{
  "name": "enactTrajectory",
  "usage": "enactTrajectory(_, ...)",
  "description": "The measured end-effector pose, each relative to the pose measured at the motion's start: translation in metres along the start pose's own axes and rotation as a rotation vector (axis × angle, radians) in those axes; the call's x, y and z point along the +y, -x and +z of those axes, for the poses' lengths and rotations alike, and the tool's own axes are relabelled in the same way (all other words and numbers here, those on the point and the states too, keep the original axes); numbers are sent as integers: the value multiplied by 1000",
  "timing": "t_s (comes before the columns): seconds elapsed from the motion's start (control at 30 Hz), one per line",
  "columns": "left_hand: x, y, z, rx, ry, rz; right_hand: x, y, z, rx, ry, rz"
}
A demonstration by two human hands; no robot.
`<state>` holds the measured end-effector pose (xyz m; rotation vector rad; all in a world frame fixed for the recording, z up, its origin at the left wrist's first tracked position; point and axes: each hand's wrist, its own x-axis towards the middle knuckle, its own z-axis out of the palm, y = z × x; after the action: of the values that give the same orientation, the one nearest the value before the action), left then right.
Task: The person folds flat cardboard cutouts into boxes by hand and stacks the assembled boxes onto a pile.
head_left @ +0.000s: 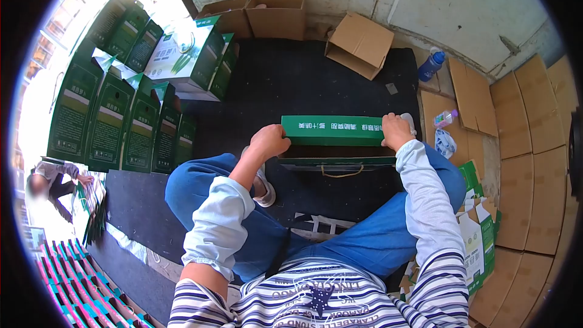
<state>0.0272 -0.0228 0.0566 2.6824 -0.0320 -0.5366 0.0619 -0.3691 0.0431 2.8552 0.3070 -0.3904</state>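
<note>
A long green box panel with white characters [331, 130] lies crosswise in front of me, above my spread legs. At its left end my left hand [270, 141] is closed on the edge. My right hand [398, 132] grips the right end, fingers over the corner. Just below the panel shows a darker side of the same carton [340, 163], with a yellowish cord handle [342, 170] hanging from it. The fingertips are partly hidden behind the box.
Green boxes [109, 121] stand at the left, with a white-topped box [182, 51] behind. An open cardboard box [359, 45], a blue bottle [431, 65] and stacked cartons [513, 164] lie ahead and right. A co-worker [54, 182] is at far left.
</note>
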Motion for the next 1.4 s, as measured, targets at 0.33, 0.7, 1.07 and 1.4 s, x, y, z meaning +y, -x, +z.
enactTrajectory(0.33,18,2,-14,-127,475,-149,-6,-1,7,143,38,-96)
enactTrajectory(0.7,-3,-13,11,-59,63,177,-8,2,4,110,62,-85)
enactTrajectory(1.07,8,-31,21,-47,-225,268,-7,0,7,102,38,-89)
enactTrajectory(1.4,-4,-45,30,-40,-244,308,55,22,-19,189,-520,135)
